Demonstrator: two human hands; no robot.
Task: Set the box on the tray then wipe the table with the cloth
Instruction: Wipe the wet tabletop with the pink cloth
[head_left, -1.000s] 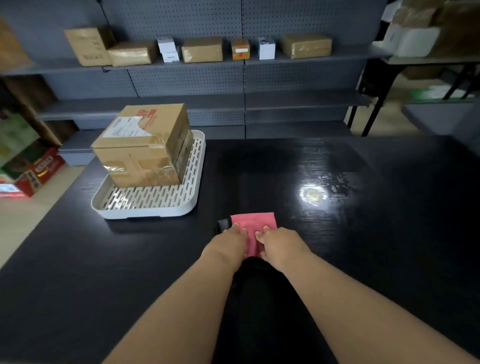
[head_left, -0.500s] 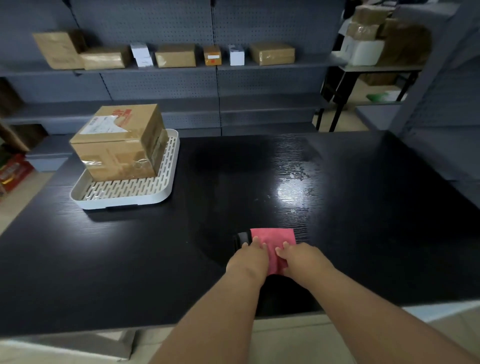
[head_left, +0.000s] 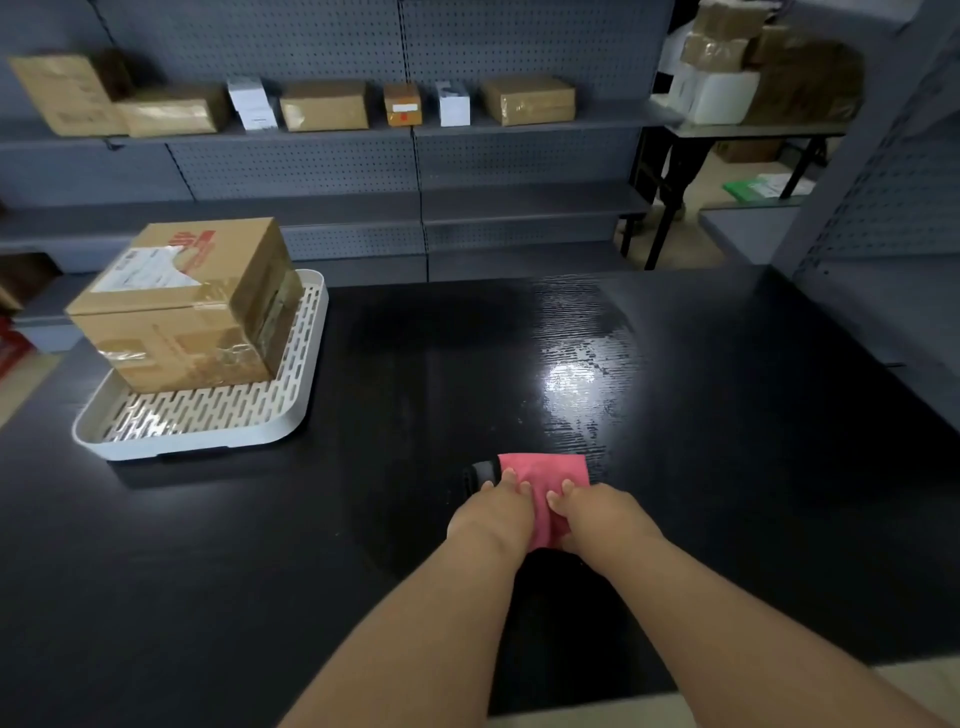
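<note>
down at the fingertips, both hands press flat on the cloth, a pink folded square lying on the table near its front edge. the left hand covers the cloth's left part, its fingers lying close together, their tips reaching the cloth's left border where a dark edge or strip shows beside the pink; what that dark piece is cannot be told. the right hand sits just beside the left, touching the cloth's right half, its fingers also close together and bent down onto the fabric. neither hand pinches or lifts the cloth; the palms bear down on it, and a strip of pink shows between the two hands. both bare forearms run back toward the camera, spreading apart at the bottom of the view.

beyond the cloth the black tabletop carries a bright glare patch. well apart to the left, the box, brown cardboard with a white label and red print on its top, stands upright on the tray, a white slotted tray that rests on the table's left side; the box fills the tray's far part and leaves slotted floor bare in front. behind the table stand grey shelves with small parcels in a row on the upper level.
</note>
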